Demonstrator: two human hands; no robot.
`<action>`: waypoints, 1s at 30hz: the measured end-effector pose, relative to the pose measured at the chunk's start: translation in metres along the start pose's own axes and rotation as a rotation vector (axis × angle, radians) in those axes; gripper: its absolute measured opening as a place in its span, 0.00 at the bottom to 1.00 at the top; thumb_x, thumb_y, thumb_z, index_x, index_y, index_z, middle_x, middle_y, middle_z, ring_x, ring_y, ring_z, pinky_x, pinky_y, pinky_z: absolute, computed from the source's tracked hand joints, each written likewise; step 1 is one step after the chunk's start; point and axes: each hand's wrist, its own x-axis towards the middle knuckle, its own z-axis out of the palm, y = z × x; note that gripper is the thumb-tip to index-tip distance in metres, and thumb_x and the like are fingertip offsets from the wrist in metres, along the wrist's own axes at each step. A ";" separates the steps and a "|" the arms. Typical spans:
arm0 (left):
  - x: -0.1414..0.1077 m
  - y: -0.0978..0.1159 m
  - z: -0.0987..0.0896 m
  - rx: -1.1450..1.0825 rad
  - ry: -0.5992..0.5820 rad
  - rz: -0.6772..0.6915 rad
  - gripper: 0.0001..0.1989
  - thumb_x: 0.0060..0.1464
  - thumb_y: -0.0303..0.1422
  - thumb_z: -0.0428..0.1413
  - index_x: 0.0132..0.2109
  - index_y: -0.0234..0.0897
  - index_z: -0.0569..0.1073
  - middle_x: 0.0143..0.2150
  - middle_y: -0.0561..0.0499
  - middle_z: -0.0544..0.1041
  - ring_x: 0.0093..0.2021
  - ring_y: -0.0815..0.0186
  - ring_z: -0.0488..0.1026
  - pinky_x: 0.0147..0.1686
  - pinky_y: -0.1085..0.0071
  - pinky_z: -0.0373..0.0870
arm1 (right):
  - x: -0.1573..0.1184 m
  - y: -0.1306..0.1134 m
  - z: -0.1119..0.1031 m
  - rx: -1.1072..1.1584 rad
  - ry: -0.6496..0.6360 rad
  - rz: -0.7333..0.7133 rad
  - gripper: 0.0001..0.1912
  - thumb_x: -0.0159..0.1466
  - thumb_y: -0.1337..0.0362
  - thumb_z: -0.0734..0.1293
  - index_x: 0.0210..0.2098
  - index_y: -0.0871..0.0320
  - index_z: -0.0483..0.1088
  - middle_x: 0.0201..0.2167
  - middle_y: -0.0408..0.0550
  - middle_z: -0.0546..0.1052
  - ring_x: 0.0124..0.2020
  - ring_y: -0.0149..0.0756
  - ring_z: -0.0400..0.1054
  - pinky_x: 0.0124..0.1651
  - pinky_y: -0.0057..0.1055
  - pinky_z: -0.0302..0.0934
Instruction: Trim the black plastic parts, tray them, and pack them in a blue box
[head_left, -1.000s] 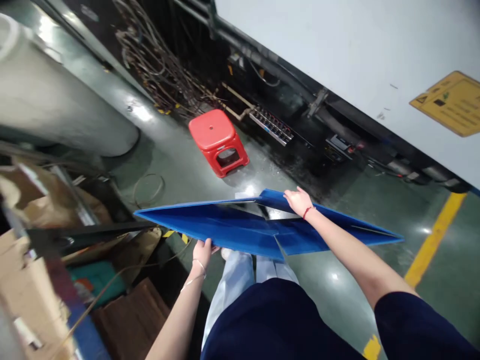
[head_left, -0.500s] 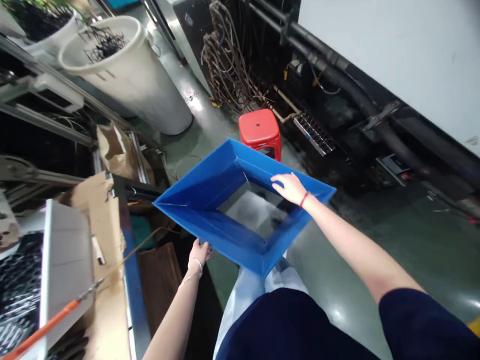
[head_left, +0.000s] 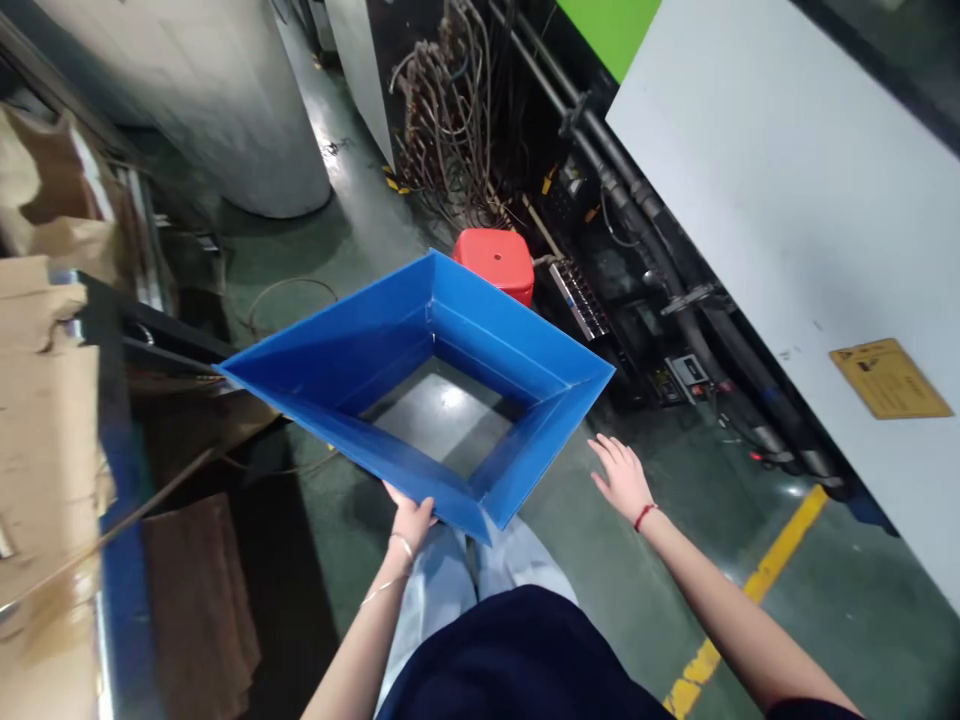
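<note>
A blue folding plastic box [head_left: 517, 330] hangs in front of my legs, its four walls forming a skewed diamond. The floor shows through its open bottom. My left hand [head_left: 410, 515] grips its near edge, thumb on the inner side and the other fingers mostly hidden behind the wall. To the right of the box, apart from it, my right hand [head_left: 622, 478] is held out with fingers spread and nothing in it.
A red stool [head_left: 495, 260] stands just beyond the box. Left is a workbench covered with cardboard [head_left: 49, 430]; a large pale bin [head_left: 255, 120] stands behind. Tangled hoses [head_left: 450, 110] and a white machine panel [head_left: 757, 190] lie ahead and right. A yellow line [head_left: 780, 550] marks the floor.
My right hand has left the inside of the box and moved out to its right. My left hand still holds the near edge. The view has turned to the right.
</note>
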 end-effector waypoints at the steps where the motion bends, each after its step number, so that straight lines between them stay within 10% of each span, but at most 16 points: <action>1: 0.005 0.000 -0.011 -0.005 -0.017 0.003 0.55 0.51 0.22 0.56 0.72 0.37 0.24 0.59 0.33 0.71 0.32 0.67 0.78 0.26 0.74 0.76 | 0.003 -0.001 -0.001 -0.022 -0.019 -0.015 0.29 0.65 0.65 0.61 0.66 0.58 0.62 0.68 0.55 0.62 0.69 0.52 0.54 0.68 0.56 0.51; 8: 0.010 -0.040 -0.086 0.169 0.026 0.097 0.56 0.47 0.27 0.56 0.74 0.36 0.30 0.65 0.35 0.67 0.54 0.52 0.77 0.50 0.58 0.77 | 0.053 -0.017 0.003 -0.043 -0.232 -0.279 0.31 0.60 0.59 0.70 0.63 0.51 0.66 0.66 0.52 0.65 0.69 0.52 0.54 0.70 0.60 0.44; 13: -0.035 -0.039 -0.076 0.614 0.304 0.396 0.44 0.55 0.36 0.53 0.73 0.25 0.45 0.75 0.30 0.47 0.75 0.46 0.42 0.70 0.45 0.46 | 0.095 -0.006 0.007 -0.016 -0.335 -0.425 0.37 0.51 0.62 0.77 0.60 0.55 0.69 0.65 0.55 0.66 0.67 0.55 0.57 0.66 0.53 0.56; 17: -0.061 -0.013 -0.047 1.042 -0.266 0.306 0.37 0.53 0.46 0.57 0.68 0.44 0.63 0.72 0.41 0.58 0.74 0.41 0.44 0.64 0.30 0.19 | 0.128 0.009 0.009 0.011 -0.316 -0.445 0.38 0.50 0.62 0.79 0.59 0.59 0.70 0.63 0.60 0.69 0.66 0.57 0.58 0.64 0.51 0.61; 20: -0.066 -0.005 -0.034 1.237 -0.516 0.159 0.41 0.45 0.48 0.62 0.66 0.43 0.67 0.68 0.37 0.65 0.73 0.38 0.49 0.64 0.32 0.16 | 0.146 0.011 0.010 0.058 -0.294 -0.440 0.37 0.46 0.59 0.82 0.54 0.56 0.74 0.57 0.57 0.74 0.61 0.58 0.64 0.59 0.49 0.67; 26: -0.040 -0.003 -0.027 1.515 -0.830 0.109 0.33 0.48 0.34 0.57 0.64 0.41 0.70 0.51 0.38 0.81 0.54 0.47 0.77 0.66 0.43 0.55 | 0.160 -0.004 0.011 0.132 -0.284 -0.397 0.13 0.47 0.58 0.82 0.26 0.52 0.77 0.26 0.44 0.79 0.35 0.46 0.75 0.34 0.37 0.70; 30: 0.007 0.026 -0.035 1.635 -0.804 0.103 0.24 0.49 0.27 0.56 0.54 0.37 0.78 0.46 0.35 0.82 0.50 0.45 0.79 0.60 0.46 0.65 | 0.167 -0.028 0.017 0.142 -0.203 -0.323 0.14 0.57 0.58 0.78 0.41 0.54 0.79 0.43 0.53 0.81 0.51 0.53 0.72 0.57 0.49 0.64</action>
